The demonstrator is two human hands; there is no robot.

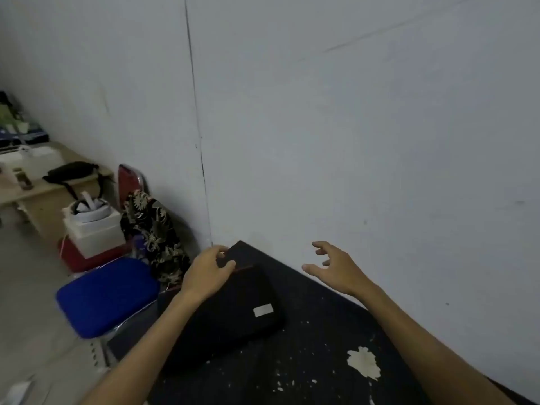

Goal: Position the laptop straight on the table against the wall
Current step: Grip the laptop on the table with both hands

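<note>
A closed black laptop (233,314) with a pale sticker on its lid lies on the black table (315,358), turned at an angle to the grey wall (350,141). My left hand (208,271) grips the laptop's far left corner, near the table's far corner. My right hand (336,268) hovers over the table's back edge by the wall, fingers spread, holding nothing. The laptop's near left part is hidden under my left forearm.
White paint chips mark the table top (363,362). Left of the table stand a blue-seated chair (106,296), a patterned cloth (155,229), a white box (93,229) on a red one, and a low wooden desk (43,185) with clutter.
</note>
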